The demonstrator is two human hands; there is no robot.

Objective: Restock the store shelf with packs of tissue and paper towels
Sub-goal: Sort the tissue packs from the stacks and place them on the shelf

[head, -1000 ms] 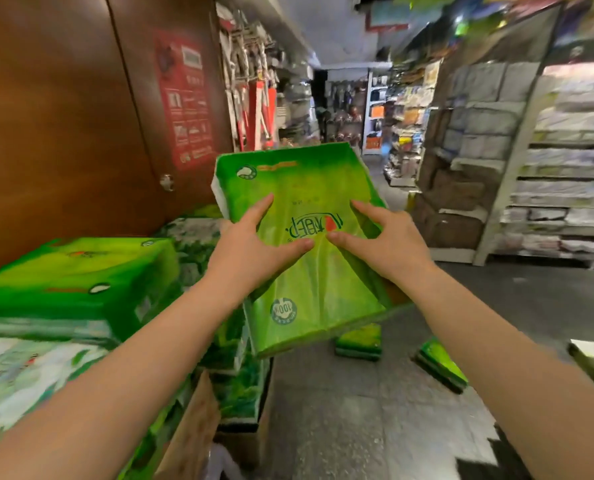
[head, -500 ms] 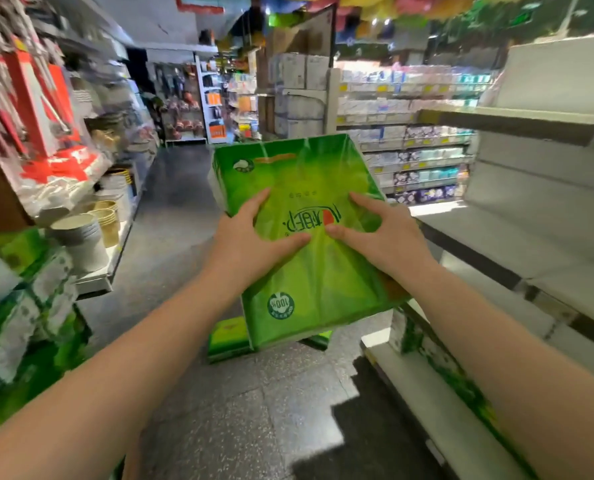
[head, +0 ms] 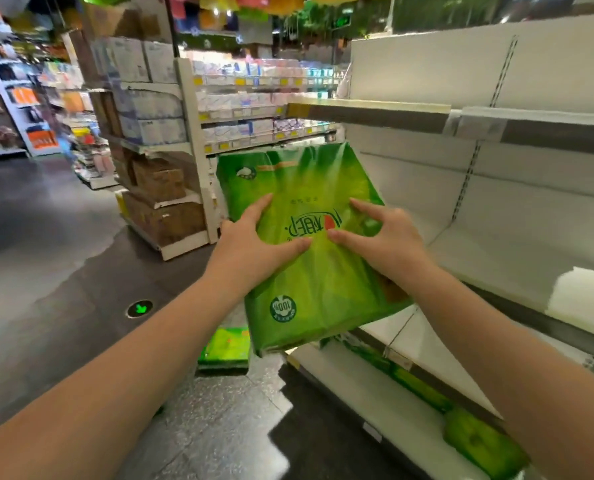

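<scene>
I hold a large green tissue pack [head: 318, 271] in front of me with both hands, tilted, its print upside down. My left hand [head: 254, 244] grips its left side, thumb across the top face. My right hand [head: 389, 242] grips the right side, fingers curled onto the wrapper. The pack hangs over the front edge of the white store shelf [head: 496, 258] at my right. On the bottom shelf lie more green packs [head: 475, 434].
Another green pack [head: 224, 348] lies on the floor below the held one. An upper white shelf board [head: 375, 110] juts out above. Across the aisle stands a stocked shelving unit with brown cartons [head: 164, 199]. Grey floor opens to the left.
My view has swung right from the stack of green packs to the white shelf. The pack stays in both hands and is now over the shelf's edge.
</scene>
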